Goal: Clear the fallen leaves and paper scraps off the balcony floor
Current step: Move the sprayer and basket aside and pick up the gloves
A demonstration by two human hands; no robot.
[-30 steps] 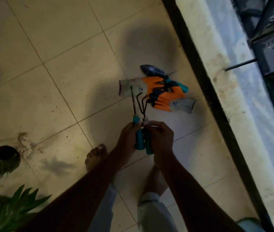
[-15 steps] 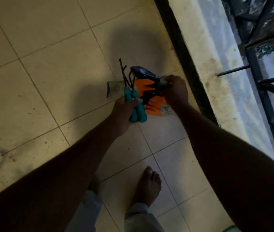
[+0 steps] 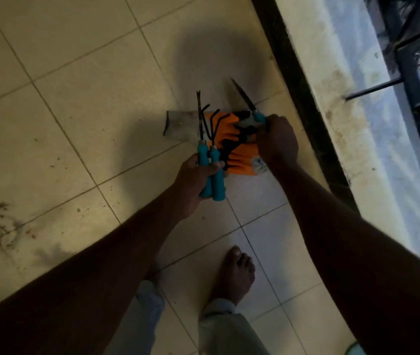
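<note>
Trowel (image 3: pixel 244 96) now aloft, right hand (image 3: pixel 278 142) tight round it; left hand (image 3: pixel 195 181) round two tools (image 3: pixel 214 160).

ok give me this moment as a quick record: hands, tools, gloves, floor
left hand: grips two tools by their teal handles, one forked, one clawed, tips pointing away
right hand: grips third tool at its teal handle, blade angled up
gloves: orange and grey, lying on the floor under the tools
floor: pale tiles, dirt specks, no leaves or paper in view
foot: bare, on the tiles
</note>
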